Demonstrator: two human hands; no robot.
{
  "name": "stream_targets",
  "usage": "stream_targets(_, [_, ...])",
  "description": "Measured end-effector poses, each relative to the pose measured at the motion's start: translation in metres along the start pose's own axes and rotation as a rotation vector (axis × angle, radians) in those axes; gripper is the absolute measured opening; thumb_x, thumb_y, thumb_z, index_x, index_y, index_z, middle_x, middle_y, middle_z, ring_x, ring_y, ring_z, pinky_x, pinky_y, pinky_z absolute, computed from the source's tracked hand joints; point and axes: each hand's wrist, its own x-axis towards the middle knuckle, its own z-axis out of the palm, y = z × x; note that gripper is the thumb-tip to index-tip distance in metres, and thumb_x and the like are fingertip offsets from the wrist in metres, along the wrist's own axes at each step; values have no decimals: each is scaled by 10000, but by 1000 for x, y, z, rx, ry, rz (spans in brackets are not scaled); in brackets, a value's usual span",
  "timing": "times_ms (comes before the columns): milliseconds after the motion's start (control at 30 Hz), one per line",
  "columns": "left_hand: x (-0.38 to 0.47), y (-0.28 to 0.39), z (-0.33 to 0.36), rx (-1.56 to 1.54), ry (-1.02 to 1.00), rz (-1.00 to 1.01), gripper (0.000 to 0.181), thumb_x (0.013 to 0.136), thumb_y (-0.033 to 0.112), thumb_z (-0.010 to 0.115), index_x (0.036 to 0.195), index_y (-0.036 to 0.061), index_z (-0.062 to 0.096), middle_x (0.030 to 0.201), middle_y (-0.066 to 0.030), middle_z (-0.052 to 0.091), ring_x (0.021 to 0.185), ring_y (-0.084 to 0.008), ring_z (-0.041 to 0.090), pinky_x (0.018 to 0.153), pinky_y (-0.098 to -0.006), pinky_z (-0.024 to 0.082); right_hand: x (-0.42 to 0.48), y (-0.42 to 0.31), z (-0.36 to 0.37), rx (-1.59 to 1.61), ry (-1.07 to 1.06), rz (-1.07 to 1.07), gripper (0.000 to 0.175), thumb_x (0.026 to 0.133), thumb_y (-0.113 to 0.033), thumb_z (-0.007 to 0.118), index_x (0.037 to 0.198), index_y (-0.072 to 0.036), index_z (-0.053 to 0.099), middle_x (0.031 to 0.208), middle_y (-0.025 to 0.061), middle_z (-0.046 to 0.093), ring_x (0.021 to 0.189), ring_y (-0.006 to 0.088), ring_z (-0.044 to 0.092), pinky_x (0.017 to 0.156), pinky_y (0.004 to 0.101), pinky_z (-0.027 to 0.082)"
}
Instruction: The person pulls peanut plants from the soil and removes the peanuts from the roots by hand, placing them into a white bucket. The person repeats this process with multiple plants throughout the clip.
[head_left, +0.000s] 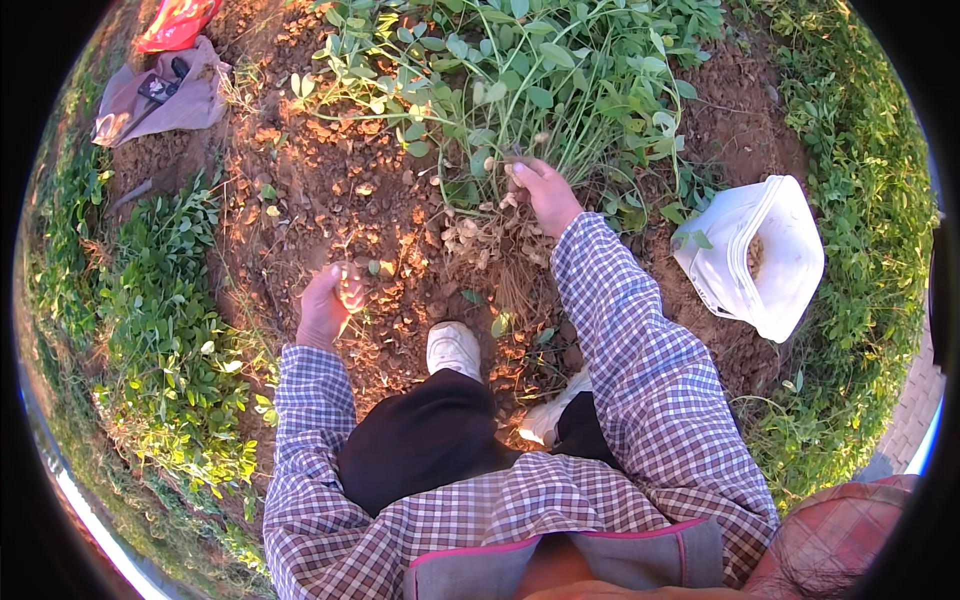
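Note:
A heap of uprooted peanut plants lies before me, leaves at the far side and roots toward my feet. Clusters of pale peanut pods hang at the root end. My right hand reaches into these stems, thumb and fingertips pinched on a peanut pod. More pods sit right beside its fingers. Off to the left, my left hand is held above the soil with its fingers curled. Whether anything is inside that curl cannot be made out.
To the right, a white bucket-like container leans with its mouth toward me, some peanuts inside. A cloth bearing small dark items and a red plastic bag lie at far left. Green plant rows flank the loose soil.

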Motion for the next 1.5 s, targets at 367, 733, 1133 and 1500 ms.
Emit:
stream_targets(367, [20,31,153,213,-293,-140,218,881,176,497,1021,26,572,774,-41,583,582,-88,521,466,-197,379,-107,-4,-7,561,-168,-75,353,996,-236,440,1312,-79,436,1003,88,625,600,108,569,527,269,482])
stream_targets(733, [40,-22,255,1056,-551,-386,290,961,277,498,927,2,583,695,-14,538,573,-81,505,497,-230,403,-151,-20,14,793,-34,-231,229,1004,-246,395,1084,-80,531,815,40,557,725,180,561,715,329,478])
stream_targets(1133, [48,2,240,730,-195,-122,261,985,264,379,951,54,531,767,-15,490,656,-97,477,547,-229,396,-196,12,-117,-703,342,-433,249,980,-242,469,1112,-36,512,1050,59,638,1004,228,588,861,368,444])
stream_targets(1500, [85,19,304,1538,-200,99,452,928,320,504,1182,-52,543,1175,-205,565,1101,-291,551,962,-395,433,-234,-46,-118,1344,26,-395,290,991,-337,432,975,-93,586,890,64,606,674,124,566,462,219,429])
